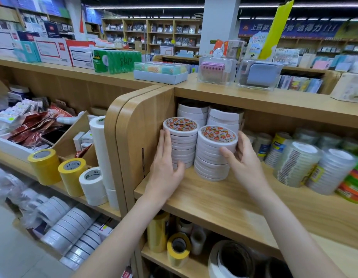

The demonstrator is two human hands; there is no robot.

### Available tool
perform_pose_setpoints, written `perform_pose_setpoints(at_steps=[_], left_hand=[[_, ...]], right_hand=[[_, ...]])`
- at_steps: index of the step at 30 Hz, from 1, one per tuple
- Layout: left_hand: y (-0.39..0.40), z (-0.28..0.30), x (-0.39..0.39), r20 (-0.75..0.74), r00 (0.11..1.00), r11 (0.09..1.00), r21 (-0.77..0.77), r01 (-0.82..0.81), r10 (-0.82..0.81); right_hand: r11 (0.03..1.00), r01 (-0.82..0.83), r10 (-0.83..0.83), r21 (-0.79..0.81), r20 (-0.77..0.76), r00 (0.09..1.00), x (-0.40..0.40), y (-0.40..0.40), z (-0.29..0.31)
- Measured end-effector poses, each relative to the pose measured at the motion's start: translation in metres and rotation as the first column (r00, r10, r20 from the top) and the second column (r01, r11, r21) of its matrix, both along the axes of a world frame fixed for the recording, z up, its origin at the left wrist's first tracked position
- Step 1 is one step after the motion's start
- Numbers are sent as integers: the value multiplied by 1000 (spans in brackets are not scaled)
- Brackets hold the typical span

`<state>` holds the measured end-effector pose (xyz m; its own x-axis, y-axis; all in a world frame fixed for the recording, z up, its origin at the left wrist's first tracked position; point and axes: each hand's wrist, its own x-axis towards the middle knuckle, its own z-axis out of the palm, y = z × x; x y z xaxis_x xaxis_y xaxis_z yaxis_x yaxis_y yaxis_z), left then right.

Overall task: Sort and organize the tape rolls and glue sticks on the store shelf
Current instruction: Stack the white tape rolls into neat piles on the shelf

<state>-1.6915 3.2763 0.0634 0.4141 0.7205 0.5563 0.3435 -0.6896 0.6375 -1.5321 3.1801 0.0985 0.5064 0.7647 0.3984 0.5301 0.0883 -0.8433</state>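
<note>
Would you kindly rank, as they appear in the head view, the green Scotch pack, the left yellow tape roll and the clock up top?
1. Green Scotch pack, largest though farther back.
2. Left yellow tape roll, clearly smaller.
3. Clock, smallest, but it is farthest away, so its true size is unsure.

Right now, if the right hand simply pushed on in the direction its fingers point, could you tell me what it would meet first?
The right hand already grips the right stack of white tape rolls, so that stack would go with it. Further back, the first obstacle is probably the rear stack of white rolls, though depth is hard to judge.
</note>
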Motion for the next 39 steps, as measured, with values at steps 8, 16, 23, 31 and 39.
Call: perform_pose_setpoints(at_steps=[8, 16, 23, 31, 39], left_hand=[[-6, -8, -1, -108, 994, 977, -204, -53, 31], [6, -7, 8, -10, 971, 948, -214, -237, 240], [7, -6, 6, 115, 972, 954, -246, -173, 206], [4, -7, 4, -105, 964, 961, -110, -255, 244], [9, -5, 1, -52, 974, 963, -141, -228, 223]], right_hand=[[976, 156, -131, -153, 160, 978, -9, -6, -40], [968, 248, -245, -22, 87, 966, -15, -1, -35], [964, 267, -267, -14, -53, 962, -19, 0, -33], [949, 267, -247, -168, 129, 960, -19, -2, -36], [935, 302, -269, -188, 183, 946, -24, 1, -38]])
